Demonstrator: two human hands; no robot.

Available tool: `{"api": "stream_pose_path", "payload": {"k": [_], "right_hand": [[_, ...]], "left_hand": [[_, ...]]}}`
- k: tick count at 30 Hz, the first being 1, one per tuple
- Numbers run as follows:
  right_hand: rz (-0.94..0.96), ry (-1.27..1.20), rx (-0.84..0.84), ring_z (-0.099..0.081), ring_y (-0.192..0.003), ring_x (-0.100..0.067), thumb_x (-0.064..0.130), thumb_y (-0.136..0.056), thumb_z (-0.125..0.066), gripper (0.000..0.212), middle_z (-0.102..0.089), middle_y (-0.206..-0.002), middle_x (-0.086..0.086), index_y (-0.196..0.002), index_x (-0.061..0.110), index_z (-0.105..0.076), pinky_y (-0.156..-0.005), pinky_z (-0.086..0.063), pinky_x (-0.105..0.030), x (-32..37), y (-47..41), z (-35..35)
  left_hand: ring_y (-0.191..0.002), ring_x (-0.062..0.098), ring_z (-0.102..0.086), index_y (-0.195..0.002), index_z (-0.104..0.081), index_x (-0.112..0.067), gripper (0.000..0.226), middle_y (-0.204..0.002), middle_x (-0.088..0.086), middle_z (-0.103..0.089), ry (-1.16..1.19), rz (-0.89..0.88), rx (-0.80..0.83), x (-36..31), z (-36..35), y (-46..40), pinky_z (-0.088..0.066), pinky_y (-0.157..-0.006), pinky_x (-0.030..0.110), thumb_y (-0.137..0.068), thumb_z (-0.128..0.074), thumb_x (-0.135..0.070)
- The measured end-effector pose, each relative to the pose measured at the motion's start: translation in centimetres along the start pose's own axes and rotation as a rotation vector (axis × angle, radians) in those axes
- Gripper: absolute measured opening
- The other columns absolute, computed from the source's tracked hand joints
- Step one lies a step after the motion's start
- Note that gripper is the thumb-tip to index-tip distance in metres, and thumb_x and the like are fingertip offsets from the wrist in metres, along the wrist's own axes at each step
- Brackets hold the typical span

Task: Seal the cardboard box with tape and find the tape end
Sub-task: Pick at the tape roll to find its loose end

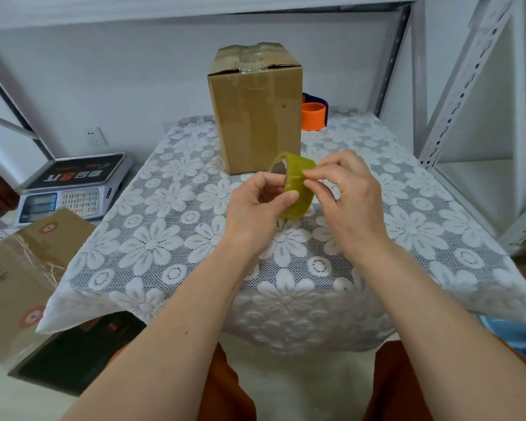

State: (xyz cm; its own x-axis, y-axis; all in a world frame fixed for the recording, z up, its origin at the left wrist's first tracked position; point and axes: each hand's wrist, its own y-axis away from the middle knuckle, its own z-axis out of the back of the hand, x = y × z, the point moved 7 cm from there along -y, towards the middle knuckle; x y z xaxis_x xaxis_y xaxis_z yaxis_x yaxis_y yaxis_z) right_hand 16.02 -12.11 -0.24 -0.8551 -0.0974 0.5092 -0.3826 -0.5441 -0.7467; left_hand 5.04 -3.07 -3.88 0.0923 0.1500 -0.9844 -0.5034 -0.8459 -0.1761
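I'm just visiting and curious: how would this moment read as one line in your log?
step: finding tape end | left hand: holds tape roll | right hand: fingertips picking at roll | cardboard box: upright on table, top taped

Two bare hands, left [257, 199] and right [345, 189]; one yellowish translucent tape roll [296, 189]; two brown cardboard boxes [255, 110] [22, 268]; one orange tape dispenser [313, 115]; one grey electronic scale [70, 189].

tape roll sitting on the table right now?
No, the tape roll is held above the table: the left hand grips it while the right hand fingertips pick at its surface.
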Motion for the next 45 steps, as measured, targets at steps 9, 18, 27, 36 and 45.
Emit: {"api": "stream_pose_path", "payload": {"k": [9, 18, 27, 36, 45], "right_hand": [[0.001, 0.127, 0.102, -0.042, -0.089, -0.017, 0.003, -0.090, -0.051, 0.007, -0.045, -0.093, -0.002, -0.085, 0.008, -0.053, -0.073, -0.031, -0.018, 0.4, 0.3, -1.3], [-0.120, -0.118, 0.001, -0.056, -0.089, -0.018, 0.010, -0.086, -0.064, 0.009, -0.057, -0.096, -0.007, -0.090, 0.005, -0.070, -0.079, -0.050, -0.033, -0.8, -0.2, -0.1], [-0.061, 0.000, 0.021, -0.050, -0.086, -0.019, 0.004, -0.092, -0.050, 0.006, -0.047, -0.095, -0.003, -0.092, 0.003, -0.055, -0.074, -0.040, -0.020, 0.0, 0.0, -0.6], [-0.138, -0.162, 0.009, -0.058, -0.083, -0.020, 0.008, -0.084, -0.067, 0.006, -0.059, -0.089, -0.006, -0.087, 0.005, -0.071, -0.076, -0.051, -0.034, -1.3, -0.1, -0.2], [-0.109, -0.053, 0.047, -0.050, -0.084, -0.018, 0.012, -0.092, -0.054, 0.003, -0.053, -0.091, -0.003, -0.094, 0.010, -0.055, -0.073, -0.040, -0.018, -0.5, 0.3, -0.6]], "left_hand": [[-0.083, 0.028, -0.067, -0.084, -0.068, -0.015, 0.015, -0.085, 0.010, -0.071, -0.059, -0.014, 0.012, 0.1, 0.0, 0.1, -0.056, -0.083, 0.048, -0.078, -0.072, -0.002], [-0.080, 0.019, -0.064, -0.087, -0.065, -0.010, 0.015, -0.088, 0.013, -0.067, 0.120, 0.043, 0.044, 0.4, -0.1, -0.3, -0.058, -0.069, 0.026, -0.080, -0.069, 0.003], [-0.080, 0.023, -0.065, -0.098, -0.064, 0.000, 0.018, -0.092, 0.020, -0.067, 0.127, 0.068, 0.040, 0.6, -0.2, -0.1, -0.060, -0.069, 0.034, -0.080, -0.069, 0.001], [-0.076, 0.019, -0.062, -0.093, -0.064, -0.003, 0.016, -0.086, 0.012, -0.064, 0.157, 0.076, 0.018, 0.7, 0.3, -0.4, -0.058, -0.066, 0.028, -0.079, -0.068, 0.003], [-0.082, 0.024, -0.063, -0.101, -0.063, 0.002, 0.022, -0.089, 0.013, -0.065, 0.165, 0.081, 0.010, 0.7, 0.4, -0.4, -0.059, -0.070, 0.030, -0.080, -0.068, 0.001]]}}
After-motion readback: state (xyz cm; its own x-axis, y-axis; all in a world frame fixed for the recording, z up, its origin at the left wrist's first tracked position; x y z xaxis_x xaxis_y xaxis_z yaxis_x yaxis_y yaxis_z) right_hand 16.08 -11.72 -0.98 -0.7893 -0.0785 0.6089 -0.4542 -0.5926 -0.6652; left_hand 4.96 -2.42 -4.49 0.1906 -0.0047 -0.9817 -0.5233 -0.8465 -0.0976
